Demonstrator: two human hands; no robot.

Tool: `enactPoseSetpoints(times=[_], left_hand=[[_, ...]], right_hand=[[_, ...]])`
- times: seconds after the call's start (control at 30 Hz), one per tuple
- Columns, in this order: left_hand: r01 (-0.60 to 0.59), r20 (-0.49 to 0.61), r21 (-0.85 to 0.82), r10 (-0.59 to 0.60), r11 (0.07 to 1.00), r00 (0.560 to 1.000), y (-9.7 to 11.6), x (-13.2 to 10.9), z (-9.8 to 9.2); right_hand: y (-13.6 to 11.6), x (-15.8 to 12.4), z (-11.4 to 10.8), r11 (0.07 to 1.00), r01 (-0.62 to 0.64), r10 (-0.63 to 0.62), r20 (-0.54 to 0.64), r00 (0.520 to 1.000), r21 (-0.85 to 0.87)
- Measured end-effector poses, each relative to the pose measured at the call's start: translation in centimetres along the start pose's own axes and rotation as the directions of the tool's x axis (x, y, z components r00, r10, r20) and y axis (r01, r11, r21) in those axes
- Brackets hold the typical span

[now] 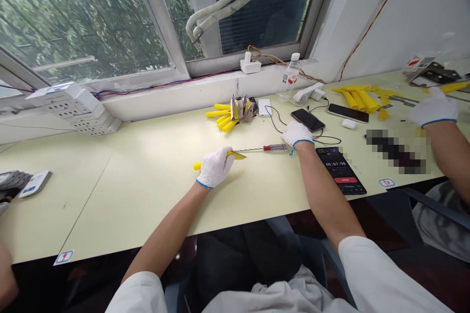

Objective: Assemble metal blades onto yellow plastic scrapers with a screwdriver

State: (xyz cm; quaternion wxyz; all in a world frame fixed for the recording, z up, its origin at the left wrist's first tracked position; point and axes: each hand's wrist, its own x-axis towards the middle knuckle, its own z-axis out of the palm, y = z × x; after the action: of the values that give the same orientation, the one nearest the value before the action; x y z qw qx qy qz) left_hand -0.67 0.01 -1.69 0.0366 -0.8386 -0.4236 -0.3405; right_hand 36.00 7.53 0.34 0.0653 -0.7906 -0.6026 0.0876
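Note:
My left hand (216, 167), in a white knit glove with a blue cuff edge, is closed around a yellow plastic handle (197, 166); a pointed yellow end (238, 155) sticks out past the fingers. A screwdriver (274, 147) with a red and clear handle lies level between my hands. Its thin shaft reaches toward the yellow piece; where the tip sits is hidden by my left fingers. My right hand (298, 134), gloved the same way, has its fingers curled at the butt end of the screwdriver handle.
Behind are a bundle of yellow-handled metal pieces (235, 113), a white power bank (264, 107) and a bottle (290, 77). Phones (307, 120) and a timer phone (340, 171) lie rightward. A co-worker's gloved hand (435, 108) is near yellow parts (358, 97). White boxes (75, 107) stand left.

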Motion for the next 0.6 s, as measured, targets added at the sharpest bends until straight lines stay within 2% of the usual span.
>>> enactPoseSetpoints(times=[0.07,0.13,0.2,0.27,0.33,0.37,0.47,0.53,0.6], left_hand=[[0.050,0.020,0.008,-0.050,0.999,0.999,0.2,-0.2,0.1],[0.083,0.016,0.015,-0.083,0.996,0.996,0.3,-0.3,0.2],[0.079,-0.034,0.011,-0.078,0.997,0.996,0.2,-0.4,0.3],[0.020,-0.100,0.000,-0.020,1.000,0.995,0.0,-0.4,0.2],[-0.096,-0.122,0.001,0.095,0.995,0.988,-0.2,-0.2,-0.1],[-0.169,-0.109,0.012,0.169,0.986,0.980,-0.3,0.0,-0.2],[-0.359,-0.033,0.080,0.362,0.930,0.931,-0.1,0.5,-0.6],[-0.424,-0.004,0.130,0.428,0.896,0.904,0.2,0.8,-0.8],[-0.461,0.009,0.150,0.465,0.875,0.885,0.4,0.8,-0.8]], right_hand=[[-0.3,0.2,0.3,0.999,-0.043,0.043,0.011,0.999,-0.010],[-1.2,-0.1,0.3,1.000,-0.023,0.023,0.032,0.999,0.019],[-2.7,-1.2,-0.3,0.990,0.089,-0.096,0.055,0.994,0.109],[-4.6,-2.9,-1.3,0.939,0.244,-0.272,0.090,0.958,0.244],[-6.5,-4.8,-2.3,0.854,0.362,-0.435,0.131,0.891,0.373],[-7.3,-5.7,-2.7,0.755,0.410,-0.554,0.163,0.817,0.511],[-9.0,-7.6,-3.0,0.547,0.411,-0.721,0.162,0.673,0.729],[-9.5,-8.2,-2.8,0.466,0.438,-0.769,0.107,0.630,0.769],[-9.7,-8.5,-2.6,0.421,0.468,-0.797,0.071,0.600,0.777]])
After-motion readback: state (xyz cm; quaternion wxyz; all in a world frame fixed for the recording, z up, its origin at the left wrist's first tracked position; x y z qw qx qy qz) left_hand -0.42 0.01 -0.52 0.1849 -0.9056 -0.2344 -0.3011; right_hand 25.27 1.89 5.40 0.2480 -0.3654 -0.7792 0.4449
